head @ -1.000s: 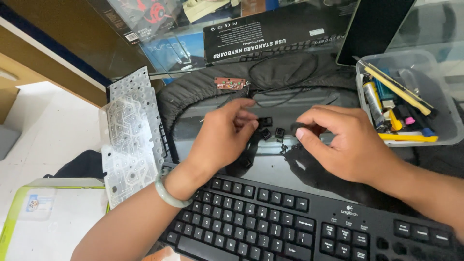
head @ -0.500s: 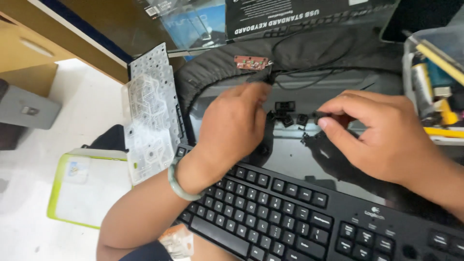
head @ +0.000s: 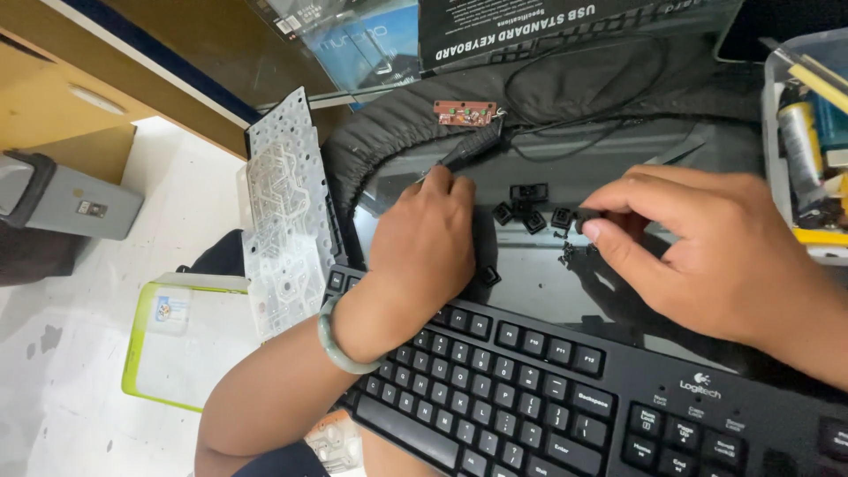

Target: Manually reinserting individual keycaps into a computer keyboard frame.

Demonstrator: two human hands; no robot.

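Note:
My left hand (head: pixel 422 252) rests knuckles-up on a glossy dark panel (head: pixel 530 283) just beyond a black keyboard (head: pixel 548 389). Its fingers are curled under, so what they cover is hidden. One loose black keycap (head: pixel 488 276) lies beside it. My right hand (head: pixel 707 252) reaches in from the right. Its thumb and forefinger pinch a small black keycap (head: pixel 587 218). A cluster of loose keycaps (head: pixel 528 208) lies between the two hands. A green bangle (head: pixel 340 340) circles my left wrist.
A clear keyboard membrane sheet (head: pixel 283 221) hangs off the table's left side. Behind the hands lie a small red circuit board (head: pixel 464 112) with a black cable (head: pixel 574 97). A plastic tool bin (head: pixel 799 132) stands at right. On the floor are a green-rimmed board (head: pixel 190 340) and a grey bin (head: pixel 62 199).
My left hand has drawn back from the keycap cluster toward the keyboard. My right hand stays at the keycaps, pinching one. The view has shifted.

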